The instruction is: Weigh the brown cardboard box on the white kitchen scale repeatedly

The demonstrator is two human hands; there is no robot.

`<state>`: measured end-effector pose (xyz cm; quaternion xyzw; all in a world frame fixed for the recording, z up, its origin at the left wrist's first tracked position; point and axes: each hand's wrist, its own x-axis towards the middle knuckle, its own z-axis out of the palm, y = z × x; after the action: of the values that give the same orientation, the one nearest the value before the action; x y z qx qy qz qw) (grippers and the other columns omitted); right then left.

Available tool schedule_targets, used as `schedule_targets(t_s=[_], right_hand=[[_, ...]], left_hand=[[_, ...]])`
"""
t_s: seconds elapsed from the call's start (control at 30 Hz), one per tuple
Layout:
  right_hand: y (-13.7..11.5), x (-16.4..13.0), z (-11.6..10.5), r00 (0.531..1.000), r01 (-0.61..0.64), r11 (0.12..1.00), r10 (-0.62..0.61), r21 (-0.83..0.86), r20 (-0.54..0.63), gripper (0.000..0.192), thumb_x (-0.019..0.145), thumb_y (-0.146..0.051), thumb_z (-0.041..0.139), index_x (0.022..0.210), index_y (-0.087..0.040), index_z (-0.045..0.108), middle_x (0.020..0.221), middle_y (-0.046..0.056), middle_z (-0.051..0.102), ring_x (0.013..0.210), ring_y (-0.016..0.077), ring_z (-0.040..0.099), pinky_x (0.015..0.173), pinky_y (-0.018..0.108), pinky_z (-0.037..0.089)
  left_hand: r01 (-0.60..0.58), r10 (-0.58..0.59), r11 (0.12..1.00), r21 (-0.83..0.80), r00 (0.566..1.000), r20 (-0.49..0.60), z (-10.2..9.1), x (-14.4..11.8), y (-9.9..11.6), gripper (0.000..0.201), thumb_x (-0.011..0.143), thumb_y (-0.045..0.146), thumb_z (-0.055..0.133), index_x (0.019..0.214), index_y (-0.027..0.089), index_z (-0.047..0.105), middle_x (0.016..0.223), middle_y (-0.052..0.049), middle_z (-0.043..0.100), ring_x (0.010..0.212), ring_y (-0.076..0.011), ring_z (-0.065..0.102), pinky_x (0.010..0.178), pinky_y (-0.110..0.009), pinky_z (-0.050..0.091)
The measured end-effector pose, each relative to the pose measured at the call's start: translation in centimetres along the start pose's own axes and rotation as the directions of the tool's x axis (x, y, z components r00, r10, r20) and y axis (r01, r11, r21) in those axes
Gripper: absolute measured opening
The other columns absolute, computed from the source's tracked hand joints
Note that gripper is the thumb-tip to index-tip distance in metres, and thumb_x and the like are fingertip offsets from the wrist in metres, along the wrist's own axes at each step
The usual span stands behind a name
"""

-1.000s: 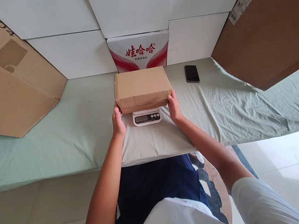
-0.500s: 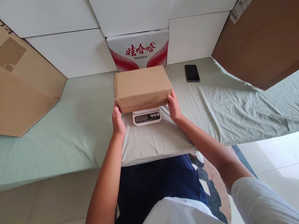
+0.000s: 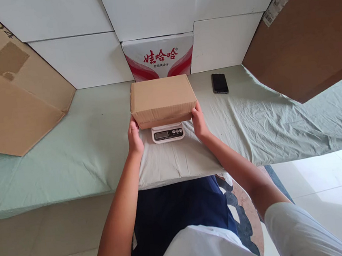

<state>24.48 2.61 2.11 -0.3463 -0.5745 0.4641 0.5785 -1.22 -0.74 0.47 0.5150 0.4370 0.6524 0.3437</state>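
Observation:
A closed brown cardboard box (image 3: 163, 96) is over a small white digital scale (image 3: 168, 135), covering its platform; whether the box rests on it I cannot tell. The scale's display and buttons show at its front, and the display looks blank. My left hand (image 3: 134, 138) grips the box's lower left front corner, with the thumb in front and the other fingers mostly hidden. At the lower right front corner, my right hand (image 3: 199, 123) holds the box in the same way.
Greenish cloth (image 3: 99, 143) covers the table. A black phone (image 3: 219, 83) lies right of the box. Behind it stands a red and white printed carton (image 3: 160, 60) against white panels (image 3: 149, 8). Large cardboard sheets flank the table, one at left (image 3: 18, 99) and one at right (image 3: 303, 45).

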Motion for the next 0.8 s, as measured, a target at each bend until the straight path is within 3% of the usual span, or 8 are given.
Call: schedule_targets(t_s=[0.1,0.4,0.6,0.7,0.8], right_hand=[[0.0,0.0,0.1,0.997,0.013,1.000,-0.013,0.003,-0.074,0.063,0.091,-0.065,0.048,0.150,-0.044,0.044,0.167,-0.009,0.043,0.165,0.0238,0.024,0.139,0.056,0.014],[0.2,0.1,0.8,0.997,0.050,0.998,-0.051,-0.030,-0.056,0.070,0.089,-0.070,0.047,0.153,-0.042,0.040,0.158,-0.002,0.054,0.159,0.0279,0.036,0.136,0.054,0.027],[-1.1,0.2,1.4,0.995,0.072,0.997,-0.071,0.005,-0.067,0.072,0.088,-0.068,0.049,0.154,-0.043,0.037,0.161,-0.003,0.049,0.158,0.0288,0.035,0.136,0.053,0.029],[-1.8,1.1,1.3,0.992,0.105,0.994,-0.106,-0.025,-0.067,0.074,0.088,-0.072,0.047,0.155,-0.043,0.035,0.161,-0.003,0.049,0.157,0.0287,0.037,0.135,0.051,0.031],[-2.3,3.4,1.0,0.986,0.149,0.988,-0.152,-0.045,-0.066,0.075,0.089,-0.074,0.045,0.155,-0.042,0.034,0.159,-0.003,0.050,0.154,0.0298,0.041,0.132,0.052,0.035]], left_hand=[[0.000,0.000,1.000,0.006,1.000,0.003,0.0,-0.1,0.0,0.090,0.087,0.087,0.033,0.149,0.026,0.055,0.155,-0.013,0.058,0.148,-0.0291,0.051,0.122,-0.041,0.040],[-0.014,0.014,1.000,0.023,0.999,0.030,-0.1,-0.1,-0.1,0.086,0.088,0.085,0.037,0.148,0.027,0.056,0.154,-0.013,0.058,0.150,-0.0296,0.049,0.125,-0.045,0.037],[-0.017,0.018,0.999,-0.034,1.000,0.011,0.5,0.2,1.2,0.087,0.085,0.088,0.037,0.146,0.028,0.057,0.153,-0.012,0.059,0.150,-0.0315,0.049,0.122,-0.044,0.040],[-0.051,0.054,0.997,-0.065,0.998,0.041,0.6,1.6,2.6,0.089,0.082,0.091,0.039,0.143,0.029,0.059,0.149,-0.011,0.061,0.149,-0.0327,0.049,0.124,-0.047,0.039],[-0.095,0.110,0.989,-0.116,0.985,0.133,0.6,4.8,4.0,0.089,0.081,0.092,0.041,0.141,0.029,0.061,0.149,-0.009,0.061,0.151,-0.0331,0.047,0.127,-0.049,0.036]])
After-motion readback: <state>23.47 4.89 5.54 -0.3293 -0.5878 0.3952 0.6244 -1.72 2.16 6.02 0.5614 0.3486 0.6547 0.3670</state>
